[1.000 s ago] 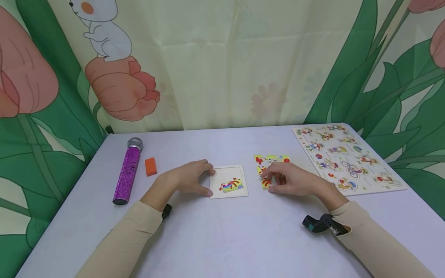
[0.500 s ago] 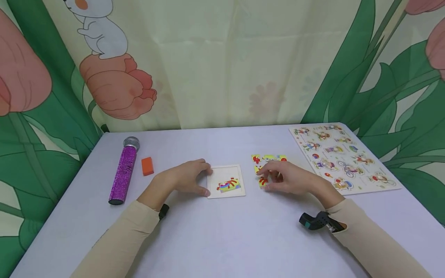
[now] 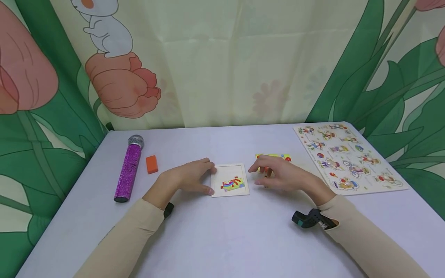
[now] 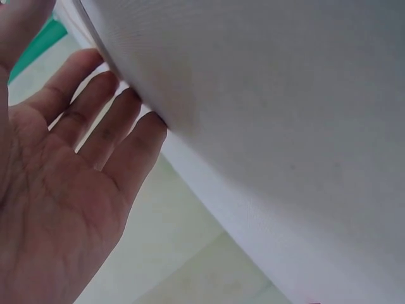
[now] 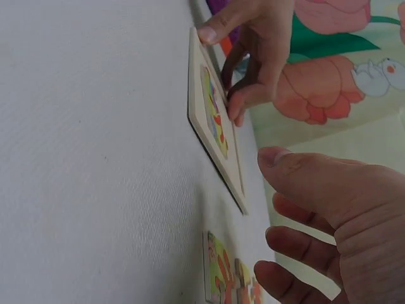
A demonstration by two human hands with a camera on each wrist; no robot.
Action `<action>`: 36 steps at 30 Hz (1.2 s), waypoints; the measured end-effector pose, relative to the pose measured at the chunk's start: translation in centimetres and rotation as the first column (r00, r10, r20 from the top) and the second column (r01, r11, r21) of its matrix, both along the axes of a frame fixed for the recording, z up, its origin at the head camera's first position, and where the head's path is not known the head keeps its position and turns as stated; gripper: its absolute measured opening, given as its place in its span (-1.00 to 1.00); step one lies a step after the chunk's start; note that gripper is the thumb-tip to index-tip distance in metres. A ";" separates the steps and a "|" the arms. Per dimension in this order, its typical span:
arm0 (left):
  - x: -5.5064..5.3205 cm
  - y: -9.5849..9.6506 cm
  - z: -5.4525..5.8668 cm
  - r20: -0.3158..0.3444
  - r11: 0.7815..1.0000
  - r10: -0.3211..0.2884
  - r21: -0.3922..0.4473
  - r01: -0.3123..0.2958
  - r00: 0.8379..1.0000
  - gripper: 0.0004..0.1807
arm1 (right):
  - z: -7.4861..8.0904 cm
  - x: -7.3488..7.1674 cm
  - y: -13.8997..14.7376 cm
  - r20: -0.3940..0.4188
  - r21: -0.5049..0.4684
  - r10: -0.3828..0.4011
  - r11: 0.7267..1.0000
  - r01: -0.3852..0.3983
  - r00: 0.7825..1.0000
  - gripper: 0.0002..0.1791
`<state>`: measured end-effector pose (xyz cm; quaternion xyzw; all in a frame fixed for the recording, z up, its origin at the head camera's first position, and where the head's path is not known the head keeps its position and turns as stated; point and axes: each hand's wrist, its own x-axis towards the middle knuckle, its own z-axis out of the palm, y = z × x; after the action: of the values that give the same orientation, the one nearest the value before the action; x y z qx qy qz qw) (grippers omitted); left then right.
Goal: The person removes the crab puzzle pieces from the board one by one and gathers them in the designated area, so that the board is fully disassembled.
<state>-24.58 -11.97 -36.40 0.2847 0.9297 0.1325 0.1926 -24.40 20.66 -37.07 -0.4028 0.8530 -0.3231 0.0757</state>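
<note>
My left hand rests at the left side of a small square puzzle tray, thumb at the near corner and a finger at the far one. Its fingers look nearly straight in the left wrist view. A yellow and red puzzle piece with a rainbow stripe lies slightly tilted inside the tray. My right hand hovers just right of the tray, thumb and fingers apart with nothing between them. Loose yellow puzzle pieces lie beneath and beyond it, partly hidden; in the right wrist view several puzzle pieces show below the fingers.
A purple glittery microphone and an orange block lie on the left of the white table. At the right is a large picture board with cartoon figures. A printed curtain hangs behind the table.
My right hand has moved left from the loose pieces towards the tray, and its fingers have spread a little. My left hand stays at the tray's edge. The head view has shifted slightly.
</note>
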 end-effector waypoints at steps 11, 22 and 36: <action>0.0 -0.3 0.2 0.000 1.000 0.013 -0.004 -0.013 1.000 -0.30 | 0.4 -0.1 -3.1 0.014 0.028 0.051 0.998 -0.051 0.999 -0.71; -0.3 -0.1 0.1 0.001 1.000 -0.011 -0.017 0.011 1.000 -0.32 | -0.1 -0.3 -5.3 0.057 0.017 0.110 0.994 -0.111 0.992 -0.66; -0.2 -0.1 0.3 0.003 1.000 -0.014 0.005 0.014 1.000 -0.32 | -0.9 -0.4 -6.5 0.042 0.107 0.116 0.987 -0.120 0.992 -0.61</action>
<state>-24.80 -12.08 -36.13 0.2915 0.9271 0.1338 0.1940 -24.84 14.17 -37.96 -0.4418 0.8426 -0.2783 0.1318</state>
